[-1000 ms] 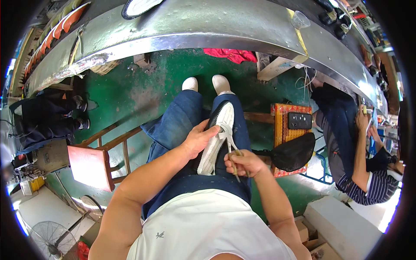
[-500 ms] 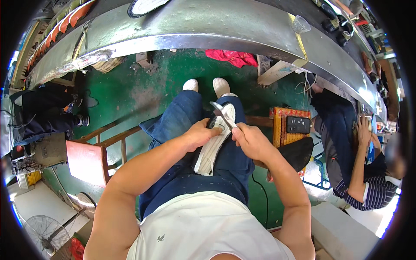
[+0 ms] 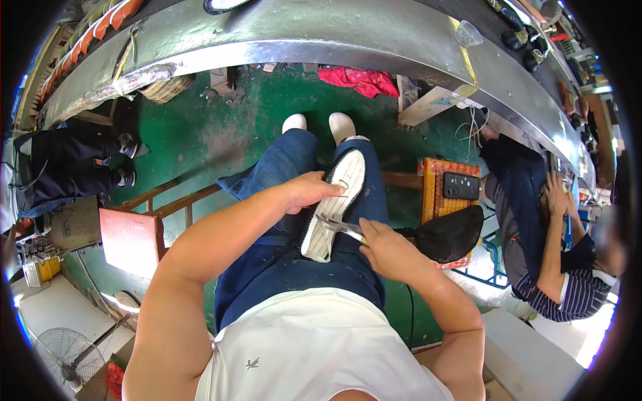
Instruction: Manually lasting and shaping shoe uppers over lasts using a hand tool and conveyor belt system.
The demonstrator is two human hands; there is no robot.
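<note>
A shoe point(image 3: 349, 168) lies sole side up across my lap, its pale insole face bordered by a dark stitched edge. My left hand point(image 3: 313, 191) grips its left side, thumb pressed on the pale underside and the other fingers mostly hidden along the edge. In my right hand point(image 3: 388, 250) is a small metal-headed hammer point(image 3: 342, 226), held by its handle. The hammer's head is over the lower half of the underside, at or just above its surface; exact contact cannot be told.
A metal-topped workbench point(image 3: 294, 52) spans the far side, with another shoe piece point(image 3: 226, 5) on it. To my right, a dark phone point(image 3: 461, 186) rests on a beaded seat beside a black pad point(image 3: 449, 234). A co-worker point(image 3: 565, 281) sits farther right. A wooden stool point(image 3: 130, 234) stands left.
The hammer has moved from the upper part of the shoe down toward its lower half, with my right hand coming nearer my body. My left hand has shifted slightly up the shoe.
</note>
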